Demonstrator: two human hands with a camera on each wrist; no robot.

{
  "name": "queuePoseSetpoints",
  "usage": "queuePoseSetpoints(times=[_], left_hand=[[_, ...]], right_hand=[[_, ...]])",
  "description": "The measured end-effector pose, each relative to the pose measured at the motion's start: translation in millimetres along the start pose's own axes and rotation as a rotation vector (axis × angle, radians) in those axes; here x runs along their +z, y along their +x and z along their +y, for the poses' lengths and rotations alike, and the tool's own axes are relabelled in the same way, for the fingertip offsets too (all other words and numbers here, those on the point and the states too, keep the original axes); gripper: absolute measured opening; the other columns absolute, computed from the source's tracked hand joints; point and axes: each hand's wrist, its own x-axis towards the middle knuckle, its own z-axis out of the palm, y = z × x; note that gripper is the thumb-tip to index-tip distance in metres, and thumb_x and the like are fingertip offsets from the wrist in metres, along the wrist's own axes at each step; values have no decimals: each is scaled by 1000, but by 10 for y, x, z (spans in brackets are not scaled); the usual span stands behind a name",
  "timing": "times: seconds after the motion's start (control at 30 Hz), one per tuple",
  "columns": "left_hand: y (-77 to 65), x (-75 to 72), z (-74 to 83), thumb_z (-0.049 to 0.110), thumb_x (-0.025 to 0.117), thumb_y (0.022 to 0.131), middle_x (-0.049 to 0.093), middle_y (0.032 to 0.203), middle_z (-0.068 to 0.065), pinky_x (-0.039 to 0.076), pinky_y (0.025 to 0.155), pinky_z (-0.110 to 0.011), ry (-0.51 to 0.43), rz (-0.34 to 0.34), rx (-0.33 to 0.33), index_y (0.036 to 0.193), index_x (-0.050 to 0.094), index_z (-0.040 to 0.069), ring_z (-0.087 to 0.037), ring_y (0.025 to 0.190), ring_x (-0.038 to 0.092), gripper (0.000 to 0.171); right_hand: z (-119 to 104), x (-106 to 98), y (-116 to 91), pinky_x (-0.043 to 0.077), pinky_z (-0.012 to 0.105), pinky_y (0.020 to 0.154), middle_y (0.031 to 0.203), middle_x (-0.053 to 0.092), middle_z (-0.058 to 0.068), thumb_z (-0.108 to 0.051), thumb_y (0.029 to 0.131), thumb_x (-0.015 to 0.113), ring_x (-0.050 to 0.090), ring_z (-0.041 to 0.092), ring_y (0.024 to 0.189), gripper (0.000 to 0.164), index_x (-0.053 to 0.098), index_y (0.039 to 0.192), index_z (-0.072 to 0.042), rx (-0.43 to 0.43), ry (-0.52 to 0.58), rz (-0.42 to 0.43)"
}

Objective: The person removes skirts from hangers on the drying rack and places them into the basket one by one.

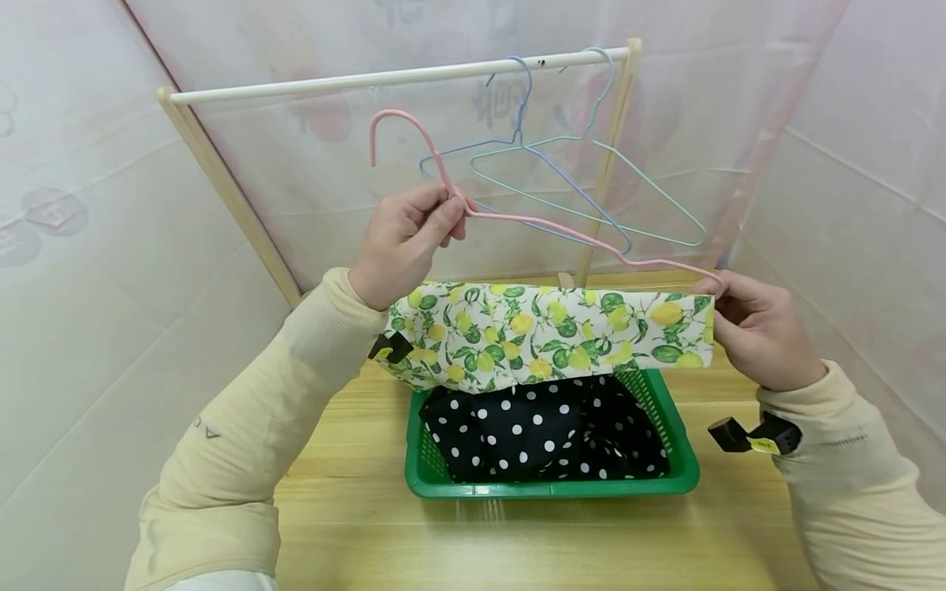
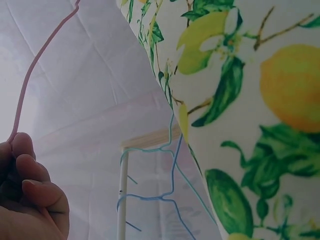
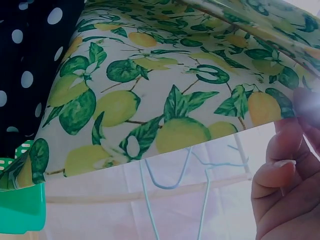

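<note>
My left hand [image 1: 406,242] pinches a pink wire clothes hanger [image 1: 550,222] at the neck below its hook, and the hook points up and left. At the hanger's right end, my right hand [image 1: 769,332] grips the tip together with the edge of a white cloth [image 1: 547,336] printed with lemons and green leaves. The cloth stretches below the hanger, above a green basket [image 1: 554,491]. Whether it is draped over the lower bar is hidden. Up close, the left wrist view has the cloth [image 2: 240,125] beside my left fingers; the right wrist view shows its lower edge.
Black cloth with white polka dots [image 1: 532,431] lies in the basket on a wooden table [image 1: 355,525]. Behind, a white rail [image 1: 310,85] on wooden posts carries a blue hanger [image 1: 565,176] and a mint-green hanger [image 1: 658,185]. Pale fabric walls surround the table.
</note>
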Motion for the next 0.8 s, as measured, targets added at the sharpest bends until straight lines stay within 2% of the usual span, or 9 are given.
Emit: queuePoseSetpoints(times=[0.13, 0.3, 0.43, 0.6, 0.8], left_hand=[[-7, -9, 30, 4, 49, 100, 56, 72, -12, 42, 63, -28, -4, 5, 9, 91, 65, -6, -21, 66, 47, 20], [4, -3, 52, 2, 49, 99, 56, 72, -14, 42, 63, -28, -13, 7, 30, 90, 63, -7, -22, 66, 48, 19], [13, 0, 65, 2, 49, 99, 56, 71, -14, 42, 63, -28, -10, 8, 43, 89, 62, -7, -21, 66, 48, 19], [18, 6, 63, 1, 49, 99, 56, 71, -11, 42, 63, -27, -12, 7, 61, 88, 62, -7, -20, 66, 48, 19], [10, 1, 59, -1, 49, 99, 56, 70, -10, 42, 61, -27, -12, -8, 124, 88, 63, -6, -19, 64, 47, 19]], right_hand=[[10, -4, 9, 40, 17, 48, 85, 65, 10, 21, 86, 53, 52, 9, 55, 8, 58, 92, 21, -8, 31, 23], [13, -29, -1, 45, 15, 54, 87, 65, 9, 17, 87, 56, 56, 10, 64, 8, 56, 94, 21, -7, 29, 32], [1, -42, -16, 45, 16, 53, 86, 64, 9, 17, 88, 54, 55, 11, 65, 7, 56, 94, 20, 2, 16, 34], [5, -50, -34, 46, 16, 55, 88, 63, 11, 17, 88, 56, 56, 12, 66, 8, 54, 94, 21, 5, 65, 20], [8, -40, -46, 47, 17, 57, 88, 63, 14, 21, 87, 53, 57, 14, 67, 7, 55, 93, 21, 36, 108, 33]])
